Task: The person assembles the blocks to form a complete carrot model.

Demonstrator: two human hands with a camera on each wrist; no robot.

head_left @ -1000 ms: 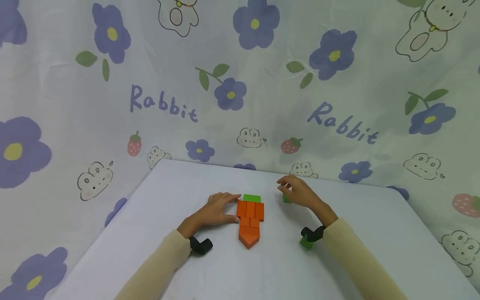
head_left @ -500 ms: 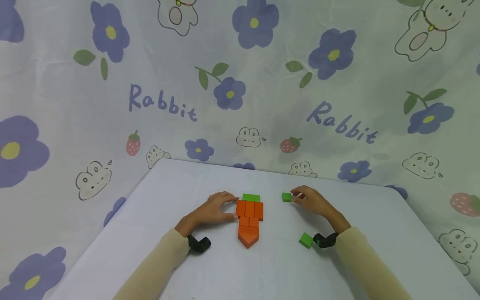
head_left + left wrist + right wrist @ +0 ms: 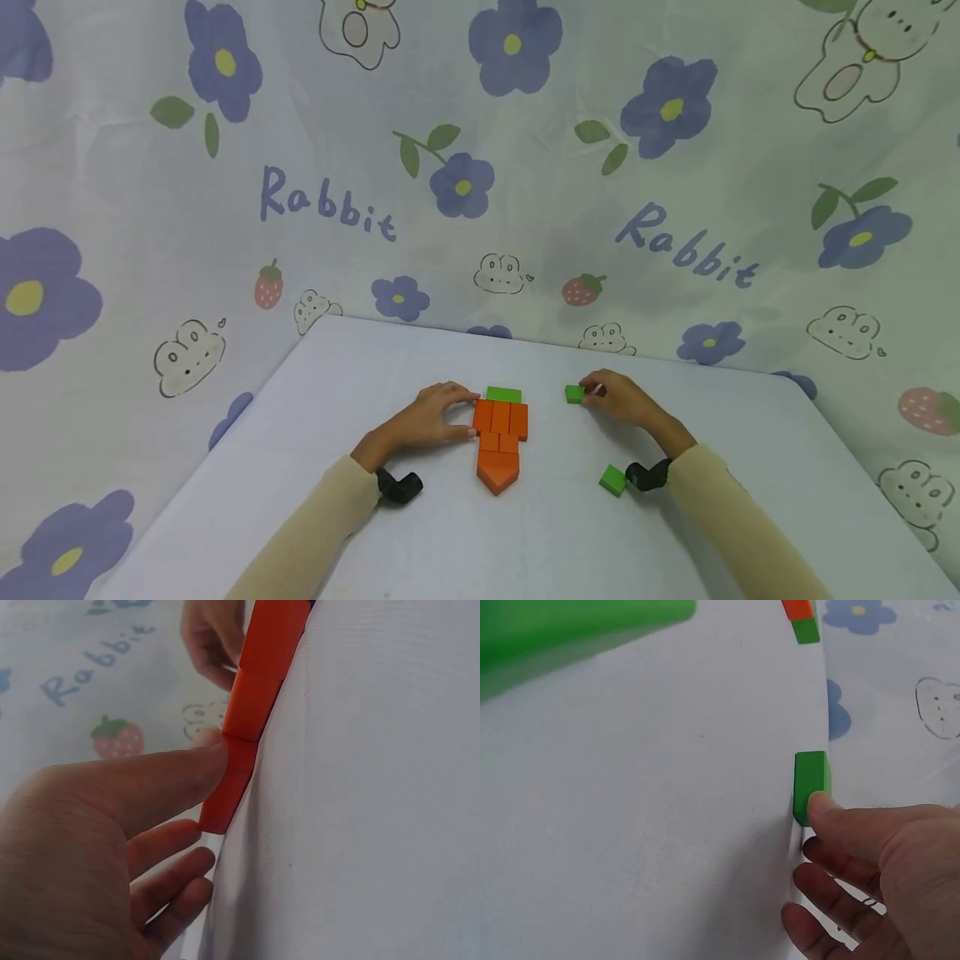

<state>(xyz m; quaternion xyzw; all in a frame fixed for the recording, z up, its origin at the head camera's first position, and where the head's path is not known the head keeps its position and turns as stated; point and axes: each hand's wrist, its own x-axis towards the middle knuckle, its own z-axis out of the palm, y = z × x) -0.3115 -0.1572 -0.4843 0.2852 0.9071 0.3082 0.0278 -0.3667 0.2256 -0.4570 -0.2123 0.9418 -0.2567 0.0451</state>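
My left hand (image 3: 426, 421) reaches the left side of a flat layout of orange blocks; thumb and forefinger hold the leftmost orange block (image 3: 483, 417) at its near and far ends. Beside it stand more orange blocks (image 3: 519, 422), with two smaller ones (image 3: 489, 442) and a pointed orange block (image 3: 498, 472) nearer me. A green block (image 3: 503, 394) lies against the far end. To the right, my right hand (image 3: 624, 400) pinches a separate green block (image 3: 573, 394) by its right end; in the right wrist view the thumb covers part of that block (image 3: 808, 774).
Another green block (image 3: 612, 480) lies on the white table (image 3: 555, 542), close to the black wrist camera (image 3: 647, 475) on my right arm. It looms blurred in the right wrist view. A patterned cloth (image 3: 525, 183) hangs behind the table.
My right hand has moved right and down from above the far green block to its right end, and now pinches it. The left hand and the orange layout have stayed put.
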